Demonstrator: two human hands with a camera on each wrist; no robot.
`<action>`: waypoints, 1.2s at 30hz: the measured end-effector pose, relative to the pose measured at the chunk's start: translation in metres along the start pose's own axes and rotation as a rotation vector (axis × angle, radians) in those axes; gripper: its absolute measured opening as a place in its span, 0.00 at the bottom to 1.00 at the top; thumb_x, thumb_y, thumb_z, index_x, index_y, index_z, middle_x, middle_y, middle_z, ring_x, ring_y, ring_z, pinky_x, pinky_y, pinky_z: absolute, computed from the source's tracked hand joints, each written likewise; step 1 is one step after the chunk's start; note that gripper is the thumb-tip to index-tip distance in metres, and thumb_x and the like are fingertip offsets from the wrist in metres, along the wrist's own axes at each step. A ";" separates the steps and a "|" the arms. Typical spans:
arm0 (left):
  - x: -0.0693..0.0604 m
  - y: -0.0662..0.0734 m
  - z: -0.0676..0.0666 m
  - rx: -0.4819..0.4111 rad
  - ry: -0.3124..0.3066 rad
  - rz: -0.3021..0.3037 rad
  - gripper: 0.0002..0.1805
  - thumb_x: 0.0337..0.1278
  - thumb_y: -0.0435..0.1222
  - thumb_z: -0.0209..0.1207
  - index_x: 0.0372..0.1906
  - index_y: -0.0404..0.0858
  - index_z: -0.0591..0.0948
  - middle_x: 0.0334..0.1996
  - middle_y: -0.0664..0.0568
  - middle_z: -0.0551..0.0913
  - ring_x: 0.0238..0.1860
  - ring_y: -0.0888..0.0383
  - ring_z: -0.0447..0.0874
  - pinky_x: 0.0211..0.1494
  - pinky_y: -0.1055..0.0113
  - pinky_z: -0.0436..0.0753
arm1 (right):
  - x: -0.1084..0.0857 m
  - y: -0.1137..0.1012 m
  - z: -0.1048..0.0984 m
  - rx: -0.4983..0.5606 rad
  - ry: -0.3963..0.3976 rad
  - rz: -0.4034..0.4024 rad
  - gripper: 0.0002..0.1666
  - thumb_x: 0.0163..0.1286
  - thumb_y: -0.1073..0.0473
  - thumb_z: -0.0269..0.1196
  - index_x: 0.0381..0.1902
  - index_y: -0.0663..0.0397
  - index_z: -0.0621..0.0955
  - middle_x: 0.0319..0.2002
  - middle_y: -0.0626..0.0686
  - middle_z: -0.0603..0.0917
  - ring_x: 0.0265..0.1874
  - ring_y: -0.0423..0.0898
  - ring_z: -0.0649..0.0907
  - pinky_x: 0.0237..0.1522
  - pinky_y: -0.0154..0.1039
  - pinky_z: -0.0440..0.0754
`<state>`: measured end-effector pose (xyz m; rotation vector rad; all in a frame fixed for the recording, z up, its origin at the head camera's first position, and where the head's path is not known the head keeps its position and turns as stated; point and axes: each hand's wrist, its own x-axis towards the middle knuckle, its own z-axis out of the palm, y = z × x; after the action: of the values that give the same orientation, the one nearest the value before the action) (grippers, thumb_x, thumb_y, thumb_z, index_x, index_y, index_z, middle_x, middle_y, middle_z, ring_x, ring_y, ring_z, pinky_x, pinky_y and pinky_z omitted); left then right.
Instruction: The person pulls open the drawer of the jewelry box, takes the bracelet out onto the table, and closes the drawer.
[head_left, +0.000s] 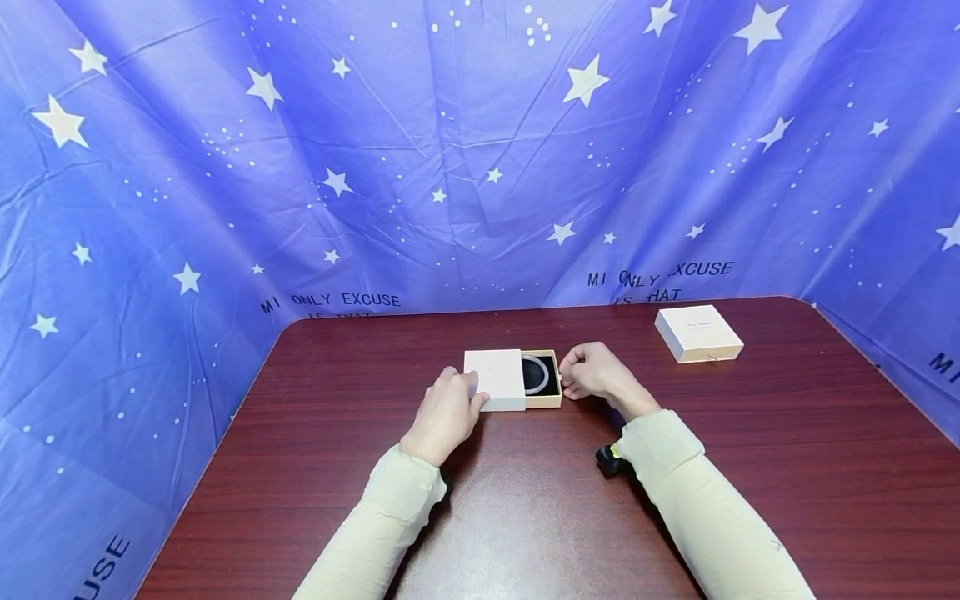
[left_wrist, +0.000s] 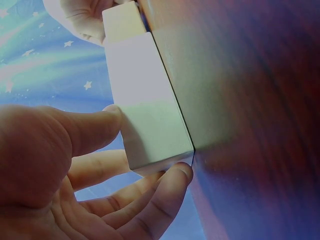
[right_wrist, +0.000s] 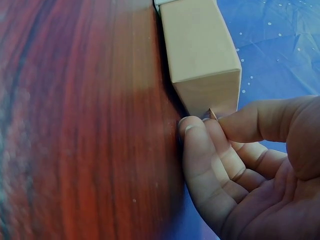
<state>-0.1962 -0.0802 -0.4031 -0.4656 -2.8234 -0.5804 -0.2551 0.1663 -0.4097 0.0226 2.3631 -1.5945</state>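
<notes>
A dark red, wood-grained desk with a part-open white box and a closed white box lying on it.
The desk has a glossy top with rounded far corners, and light shines off it toward the near middle. The part-open box lies flat around the middle of the far half, its cream drawer slid partway out to the right. The closed box lies flat, well apart from it, near the far right corner, turned at a slight angle.
</notes>
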 end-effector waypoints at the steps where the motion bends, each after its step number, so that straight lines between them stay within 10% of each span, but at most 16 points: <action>1: 0.000 0.000 0.000 -0.001 -0.001 -0.002 0.09 0.57 0.40 0.64 0.30 0.39 0.78 0.27 0.45 0.74 0.31 0.41 0.81 0.32 0.51 0.79 | 0.000 0.000 0.000 -0.003 -0.001 -0.004 0.05 0.60 0.76 0.50 0.33 0.71 0.74 0.24 0.57 0.78 0.19 0.45 0.81 0.26 0.40 0.82; 36: 0.000 0.000 -0.001 -0.007 -0.015 -0.012 0.08 0.58 0.40 0.63 0.32 0.40 0.79 0.28 0.45 0.75 0.31 0.41 0.81 0.32 0.52 0.79 | -0.001 0.001 -0.005 -0.034 0.010 0.002 0.06 0.60 0.76 0.49 0.33 0.71 0.74 0.26 0.57 0.77 0.20 0.46 0.81 0.27 0.41 0.83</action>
<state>-0.1958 -0.0809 -0.4022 -0.4565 -2.8411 -0.5922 -0.2551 0.1712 -0.4083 0.0262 2.3965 -1.5567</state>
